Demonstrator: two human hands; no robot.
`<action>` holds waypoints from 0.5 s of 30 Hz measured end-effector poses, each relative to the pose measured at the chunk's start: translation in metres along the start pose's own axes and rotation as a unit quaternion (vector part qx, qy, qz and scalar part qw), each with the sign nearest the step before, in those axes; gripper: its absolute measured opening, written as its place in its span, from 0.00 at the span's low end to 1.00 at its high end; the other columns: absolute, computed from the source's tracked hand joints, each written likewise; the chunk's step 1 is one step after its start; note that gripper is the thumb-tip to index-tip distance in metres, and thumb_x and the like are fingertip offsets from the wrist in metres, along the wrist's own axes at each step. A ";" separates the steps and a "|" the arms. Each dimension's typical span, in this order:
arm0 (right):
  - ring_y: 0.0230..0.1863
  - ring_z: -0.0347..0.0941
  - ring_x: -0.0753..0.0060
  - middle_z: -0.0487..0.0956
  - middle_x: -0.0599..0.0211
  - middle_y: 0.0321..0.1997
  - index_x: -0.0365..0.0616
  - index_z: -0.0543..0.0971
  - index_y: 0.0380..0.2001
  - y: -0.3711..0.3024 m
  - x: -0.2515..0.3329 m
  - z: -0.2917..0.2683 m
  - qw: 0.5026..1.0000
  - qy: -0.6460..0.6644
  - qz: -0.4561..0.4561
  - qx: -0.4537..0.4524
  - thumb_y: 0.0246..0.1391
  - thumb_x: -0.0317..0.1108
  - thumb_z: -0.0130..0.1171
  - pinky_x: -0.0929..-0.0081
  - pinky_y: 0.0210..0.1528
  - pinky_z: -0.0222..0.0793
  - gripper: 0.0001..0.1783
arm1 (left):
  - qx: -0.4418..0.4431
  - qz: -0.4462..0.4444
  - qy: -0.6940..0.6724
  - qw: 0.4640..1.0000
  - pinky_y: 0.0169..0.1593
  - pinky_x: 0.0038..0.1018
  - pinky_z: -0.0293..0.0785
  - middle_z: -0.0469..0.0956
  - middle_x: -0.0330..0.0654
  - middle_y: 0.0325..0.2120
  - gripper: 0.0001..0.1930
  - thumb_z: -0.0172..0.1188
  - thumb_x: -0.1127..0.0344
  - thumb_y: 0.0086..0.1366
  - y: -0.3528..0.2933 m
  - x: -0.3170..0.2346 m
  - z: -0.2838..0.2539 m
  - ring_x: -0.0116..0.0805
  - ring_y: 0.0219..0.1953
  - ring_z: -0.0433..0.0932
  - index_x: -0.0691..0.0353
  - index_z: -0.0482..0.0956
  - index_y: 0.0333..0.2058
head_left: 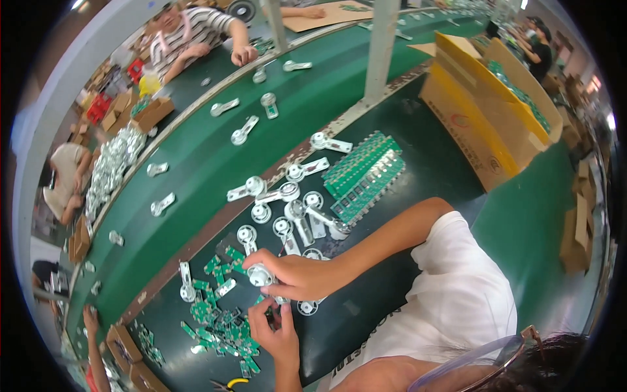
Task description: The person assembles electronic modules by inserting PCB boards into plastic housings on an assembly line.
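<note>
My right hand (302,277) reaches in from the right, thumb and fingers closed round a silver housing with a round head (260,275). Just below it, my left hand (277,334) has its fingers and thumb drawn together close to the housing's lower end; what they pinch is hidden. Similar silver housings (299,223), each a round head on a flat handle, lie beyond my hands. To the left is a loose heap of small green circuit boards (225,326). Joined panels of green boards (367,189) lie farther right on the dark worktop (330,330).
A green conveyor belt (196,140) curves past, carrying scattered housings. An open cardboard box (480,108) stands at the right behind a metal post (381,55). Yellow-handled pliers (234,383) lie at the near edge. Several people (199,36) sit across the belt.
</note>
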State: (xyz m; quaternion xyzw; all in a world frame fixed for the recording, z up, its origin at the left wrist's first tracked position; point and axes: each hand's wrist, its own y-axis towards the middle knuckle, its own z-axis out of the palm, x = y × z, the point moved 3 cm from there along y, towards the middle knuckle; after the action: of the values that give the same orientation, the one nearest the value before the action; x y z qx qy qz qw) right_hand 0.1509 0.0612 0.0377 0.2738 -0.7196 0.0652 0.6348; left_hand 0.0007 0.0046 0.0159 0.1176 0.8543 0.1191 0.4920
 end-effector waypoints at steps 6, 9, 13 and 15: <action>0.35 0.77 0.49 0.74 0.48 0.40 0.42 0.56 0.54 0.005 0.001 0.005 0.998 -0.069 0.013 0.011 0.56 0.29 0.53 0.59 0.35 0.71 0.25 | -0.068 0.077 0.177 0.979 0.19 0.24 0.61 0.71 0.40 0.27 0.11 0.64 0.76 0.49 0.002 -0.003 -0.001 0.32 0.22 0.68 0.63 0.77 0.34; 0.33 0.76 0.47 0.75 0.49 0.40 0.42 0.59 0.54 0.000 -0.004 0.015 0.976 -0.159 -0.143 -0.048 0.55 0.29 0.54 0.60 0.32 0.71 0.25 | -0.097 0.110 0.195 0.970 0.19 0.25 0.60 0.70 0.40 0.26 0.12 0.65 0.77 0.47 0.005 -0.006 -0.002 0.31 0.21 0.67 0.63 0.76 0.33; 0.36 0.75 0.47 0.75 0.51 0.42 0.40 0.63 0.53 0.002 -0.008 0.017 0.997 -0.079 0.009 -0.003 0.52 0.27 0.56 0.60 0.34 0.72 0.25 | -0.088 0.085 0.200 0.972 0.19 0.26 0.61 0.70 0.41 0.25 0.10 0.64 0.77 0.49 0.006 -0.003 -0.004 0.32 0.20 0.68 0.63 0.74 0.31; 0.37 0.75 0.48 0.75 0.54 0.42 0.43 0.62 0.54 0.004 -0.010 0.017 0.994 -0.105 0.005 0.020 0.52 0.26 0.56 0.61 0.33 0.72 0.26 | -0.089 0.073 0.243 0.963 0.22 0.29 0.68 0.71 0.41 0.24 0.10 0.66 0.74 0.47 0.007 0.002 -0.007 0.37 0.21 0.73 0.60 0.76 0.30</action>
State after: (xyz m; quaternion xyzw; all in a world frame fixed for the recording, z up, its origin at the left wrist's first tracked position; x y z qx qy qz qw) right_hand 0.1349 0.0605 0.0262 0.2882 -0.7820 0.0539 0.5500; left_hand -0.0057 0.0112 0.0198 0.1028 0.9234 0.2551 0.2678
